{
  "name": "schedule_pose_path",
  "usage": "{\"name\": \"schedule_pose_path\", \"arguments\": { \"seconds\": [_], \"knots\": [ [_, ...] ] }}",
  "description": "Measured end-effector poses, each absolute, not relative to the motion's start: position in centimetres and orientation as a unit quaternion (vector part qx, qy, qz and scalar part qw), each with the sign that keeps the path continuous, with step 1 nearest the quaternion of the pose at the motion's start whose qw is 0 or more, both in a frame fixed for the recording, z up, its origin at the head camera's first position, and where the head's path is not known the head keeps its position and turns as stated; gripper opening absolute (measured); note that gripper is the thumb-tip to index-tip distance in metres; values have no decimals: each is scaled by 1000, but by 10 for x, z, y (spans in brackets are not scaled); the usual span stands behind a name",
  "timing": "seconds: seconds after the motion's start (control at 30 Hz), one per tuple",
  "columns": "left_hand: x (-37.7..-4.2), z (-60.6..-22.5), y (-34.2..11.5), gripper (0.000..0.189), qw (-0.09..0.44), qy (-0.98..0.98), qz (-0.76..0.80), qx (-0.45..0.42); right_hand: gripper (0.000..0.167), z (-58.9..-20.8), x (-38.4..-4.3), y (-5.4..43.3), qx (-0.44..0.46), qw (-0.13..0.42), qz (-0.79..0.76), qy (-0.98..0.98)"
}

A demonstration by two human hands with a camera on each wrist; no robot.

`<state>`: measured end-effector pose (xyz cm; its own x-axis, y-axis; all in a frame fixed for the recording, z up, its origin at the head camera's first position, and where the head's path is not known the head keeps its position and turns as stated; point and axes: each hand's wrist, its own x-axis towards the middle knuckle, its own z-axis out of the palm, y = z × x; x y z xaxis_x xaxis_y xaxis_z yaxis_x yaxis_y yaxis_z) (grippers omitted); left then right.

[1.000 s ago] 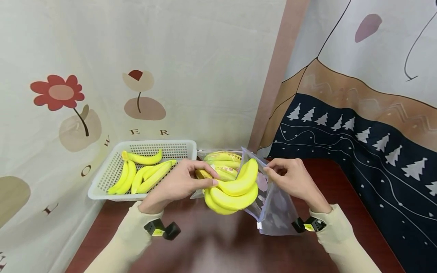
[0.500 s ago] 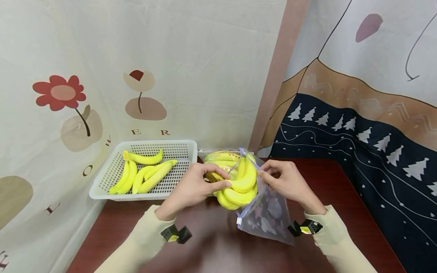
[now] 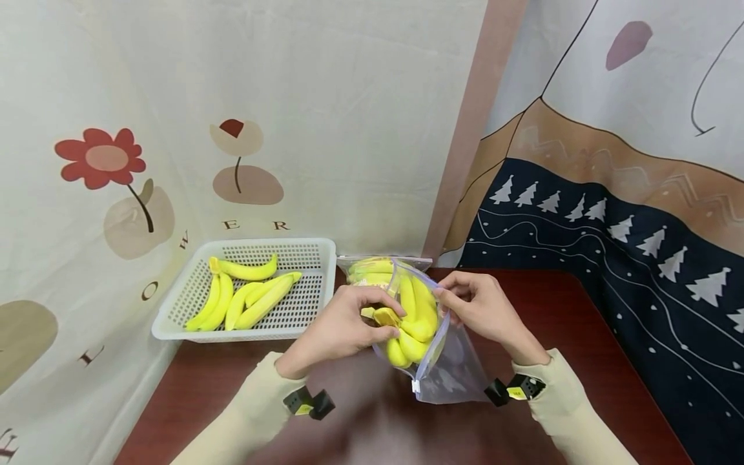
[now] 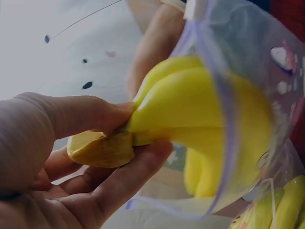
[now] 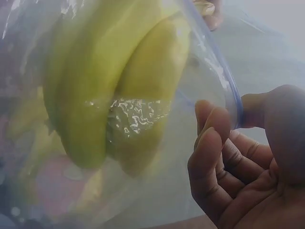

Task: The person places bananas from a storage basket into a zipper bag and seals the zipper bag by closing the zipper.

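Note:
A bunch of bananas [image 3: 420, 309] sits partly inside a clear zip bag [image 3: 456, 368] with a purple-edged mouth. My left hand [image 3: 347, 323] pinches the bunch by its stem [image 4: 102, 149], which sticks out of the mouth, thumb on one side and fingers on the other. On the right of the mouth, my right hand [image 3: 487, 309] pinches the bag's rim [image 5: 234, 98] between thumb and fingers. In the right wrist view the banana tips show blurred through the plastic. A white slider [image 3: 415, 386] hangs at the rim's lower corner.
A white perforated basket [image 3: 316, 258] with several bananas [image 3: 256, 300] stands at the back left. Behind the hands lies another zip bag [image 3: 421, 262] with bananas inside. Both rest on the dark red table [image 3: 552, 303], which meets printed cloth walls at the back and right.
My left hand has moved right, bringing the bunch from in front of the bag's mouth into it. My right hand has shifted slightly left, still pinching the rim.

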<state>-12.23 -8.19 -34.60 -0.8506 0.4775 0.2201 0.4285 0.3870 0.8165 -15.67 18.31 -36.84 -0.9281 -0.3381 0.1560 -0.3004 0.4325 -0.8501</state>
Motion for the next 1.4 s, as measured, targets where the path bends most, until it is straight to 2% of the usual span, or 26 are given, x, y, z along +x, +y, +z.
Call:
{"name": "schedule_pose_path", "arguments": {
  "seconds": [0.2,0.4,0.53,0.7,0.8,0.9,0.97,1.0,1.07,1.17,1.4],
  "knots": [
    [-122,-362,-67,20,-42,828,455,325,16,-368,-157,180,-179,29,-506,843],
    [-123,-373,-56,18,-64,843,389,366,19,-369,-157,174,-179,28,-514,839],
    [-128,-377,-55,18,-33,843,356,401,16,-368,-157,171,-171,18,-513,841],
    [-134,-378,-61,27,29,833,361,419,12,-368,-158,170,-160,21,-520,839],
    [-134,-379,-69,20,17,822,422,383,13,-367,-158,171,-161,21,-524,836],
    [-133,-380,-76,8,-67,826,467,309,14,-364,-158,173,-160,19,-527,835],
    [-132,-382,-80,16,-114,851,452,241,15,-363,-157,175,-161,17,-527,834],
    [-132,-384,-82,22,-119,866,439,206,15,-362,-157,176,-162,15,-527,834],
    [-131,-387,-85,29,-92,897,407,145,17,-360,-156,178,-164,12,-525,835],
    [-131,-390,-87,29,-28,921,375,103,16,-356,-153,182,-165,3,-511,843],
    [-135,-384,-84,30,14,940,330,80,10,-345,-146,195,-166,-42,-485,857]
  ]
}}
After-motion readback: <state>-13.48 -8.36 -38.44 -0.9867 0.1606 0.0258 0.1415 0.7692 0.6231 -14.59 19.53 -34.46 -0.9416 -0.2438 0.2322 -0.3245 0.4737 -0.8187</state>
